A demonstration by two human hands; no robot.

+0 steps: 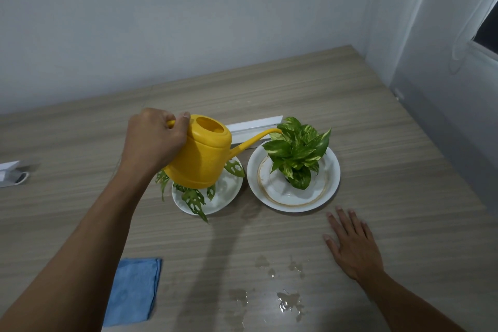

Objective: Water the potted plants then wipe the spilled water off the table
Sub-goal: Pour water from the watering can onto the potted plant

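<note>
Yellow watering can [200, 153] tilting over variegated plant [297, 152], left hand [153, 140] fingers gripping its handle, right hand [353, 242] fingers resting spread, empty, on worktop [377, 129] beside spilled water [288, 302]

One head-worn wide-angle view looks forward and down. It sits close above the wooden table [350, 116], facing the wall corner [369, 35].

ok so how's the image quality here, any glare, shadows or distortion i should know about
Head view: sharp and evenly lit overall; wide-angle bending shows at the table edges. The left hand and yellow watering can cast a soft shadow toward the camera. Spilled water shows as pale glare patches near the right hand. The blue cloth is clear, slightly dim.
</note>
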